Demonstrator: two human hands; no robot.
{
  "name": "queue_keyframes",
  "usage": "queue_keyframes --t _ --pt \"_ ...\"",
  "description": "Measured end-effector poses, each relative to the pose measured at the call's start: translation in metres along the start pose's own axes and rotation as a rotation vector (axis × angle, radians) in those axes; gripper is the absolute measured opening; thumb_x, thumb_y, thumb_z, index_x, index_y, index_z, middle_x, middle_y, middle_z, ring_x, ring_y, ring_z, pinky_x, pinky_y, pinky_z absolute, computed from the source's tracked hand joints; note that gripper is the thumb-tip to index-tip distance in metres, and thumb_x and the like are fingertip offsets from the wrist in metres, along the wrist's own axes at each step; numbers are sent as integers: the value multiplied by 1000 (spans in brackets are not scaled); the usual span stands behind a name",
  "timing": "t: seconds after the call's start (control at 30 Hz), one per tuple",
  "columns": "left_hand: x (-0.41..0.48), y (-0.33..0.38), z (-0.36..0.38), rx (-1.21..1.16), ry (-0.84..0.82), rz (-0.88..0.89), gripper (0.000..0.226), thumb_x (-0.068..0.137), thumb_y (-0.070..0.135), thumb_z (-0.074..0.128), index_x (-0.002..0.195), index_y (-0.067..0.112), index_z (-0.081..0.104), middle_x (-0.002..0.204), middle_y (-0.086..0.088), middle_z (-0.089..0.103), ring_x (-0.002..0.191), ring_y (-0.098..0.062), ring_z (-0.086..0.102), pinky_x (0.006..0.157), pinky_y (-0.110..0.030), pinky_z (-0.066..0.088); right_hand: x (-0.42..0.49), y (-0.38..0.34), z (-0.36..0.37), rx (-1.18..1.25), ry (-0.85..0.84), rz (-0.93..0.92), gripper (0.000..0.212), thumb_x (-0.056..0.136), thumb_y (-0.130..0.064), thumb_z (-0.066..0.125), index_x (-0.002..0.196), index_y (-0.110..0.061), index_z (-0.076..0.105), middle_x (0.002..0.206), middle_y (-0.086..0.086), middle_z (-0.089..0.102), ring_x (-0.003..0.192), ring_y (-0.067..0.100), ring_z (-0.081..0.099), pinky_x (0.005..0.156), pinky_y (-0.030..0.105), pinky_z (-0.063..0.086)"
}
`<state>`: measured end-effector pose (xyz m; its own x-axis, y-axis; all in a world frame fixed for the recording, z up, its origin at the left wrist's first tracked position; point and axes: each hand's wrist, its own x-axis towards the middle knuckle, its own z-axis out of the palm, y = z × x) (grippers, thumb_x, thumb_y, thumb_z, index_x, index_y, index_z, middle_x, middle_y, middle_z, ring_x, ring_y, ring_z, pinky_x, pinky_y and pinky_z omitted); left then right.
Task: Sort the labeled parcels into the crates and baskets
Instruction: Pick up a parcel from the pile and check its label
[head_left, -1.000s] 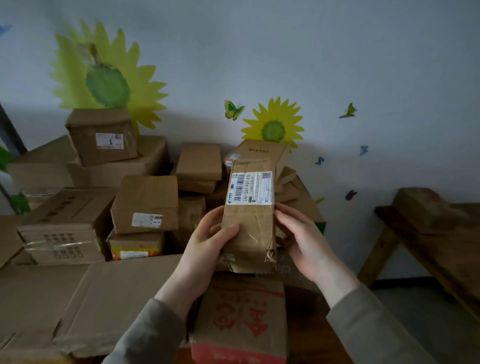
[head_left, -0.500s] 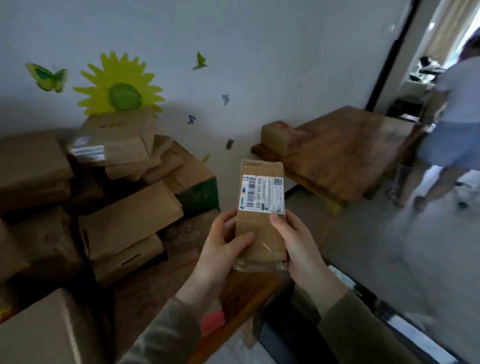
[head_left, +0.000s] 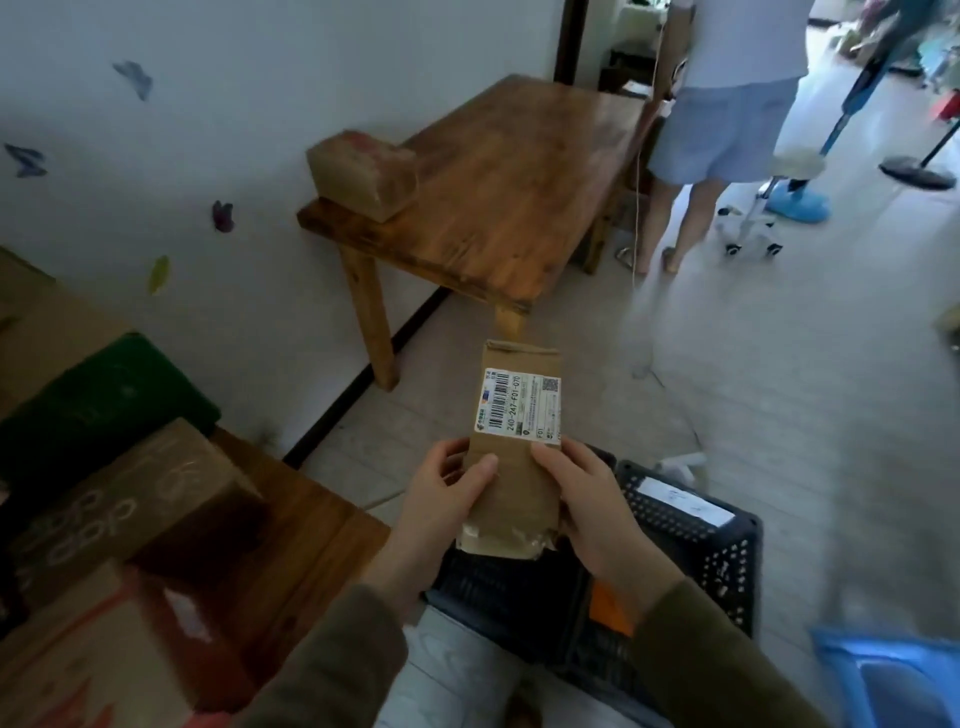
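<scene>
Head view shows the labeled parcel (head_left: 514, 467) at lower centre, above the black crate (head_left: 701, 545), with left hand (head_left: 441, 499) and right hand (head_left: 587, 504) each grasping its lower sides; it looks light, stiff yet crushable, best held by its edges.

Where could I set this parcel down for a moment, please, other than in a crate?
The wooden table is bare apart from one box at its wall-side corner. The floor between table and black crate is open too. The low bench on the left is crowded with boxes.
</scene>
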<state>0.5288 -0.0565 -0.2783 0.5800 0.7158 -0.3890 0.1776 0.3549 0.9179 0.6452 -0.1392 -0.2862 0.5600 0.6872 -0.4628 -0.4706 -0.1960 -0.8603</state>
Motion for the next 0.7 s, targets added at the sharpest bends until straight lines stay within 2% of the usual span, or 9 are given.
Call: queue_keyframes --t 0.07,0.13,0.23,0.33,0.43,0.5,0.6,0.7 --pt "20 -15 11 -2 0 -53 22 90 21 61 106 30 49 103 5 58 93 -11 59 67 -19 51 18 10 -16 7 24 21 30 93 -18 57 123 -18 59 116 5 67 102 20 65 86 38 55" --pt "43 -37 22 -5 -7 -114 24 90 20 61 109 30 50 109 -1 60 99 -16 61 72 -24 53 40 23 -33 24 52 74 35 93 -17 57 127 -17 56 118 6 65 104 22 64 88 38 54" --pt "69 -70 34 -27 -11 -208 37 91 18 60 126 22 50 116 -5 61 102 -20 63 75 -25 56 63 45 -50 43 67 163 37 94 -17 55 131 -21 52 119 3 64 103 19 64 76 31 56" --pt "90 -104 39 -36 -16 -300 43 91 18 60 132 19 49 118 -6 62 103 -21 63 76 -32 56 84 70 -62 60 89 246 38 95 -18 53 132 -23 50 121 2 63 102 17 63 70 26 55" --pt "114 -134 43 -23 -12 -374 35 92 20 58 126 25 50 111 2 62 96 -14 63 63 -24 54 110 103 -70 82 137 339 37 95 -18 54 132 -23 50 121 3 62 101 18 63 70 29 56" --pt "130 -158 44 -6 13 -418 32 92 22 58 121 32 49 108 6 60 93 -9 60 55 -17 51 127 129 -72 71 175 394 37 96 -20 54 132 -24 49 119 2 61 101 18 62 76 32 56" --pt "155 -198 41 35 47 -471 40 90 24 61 127 31 47 117 2 56 100 -13 58 62 -21 52 155 166 -74 46 221 442 40 95 -26 55 134 -26 48 121 1 60 102 18 61 83 37 56" --pt "184 -244 35 52 80 -554 46 89 24 62 132 28 44 115 2 54 98 -13 56 69 -27 52 188 206 -81 33 290 497 41 92 -32 59 131 -24 51 121 4 60 102 21 62 85 41 56"
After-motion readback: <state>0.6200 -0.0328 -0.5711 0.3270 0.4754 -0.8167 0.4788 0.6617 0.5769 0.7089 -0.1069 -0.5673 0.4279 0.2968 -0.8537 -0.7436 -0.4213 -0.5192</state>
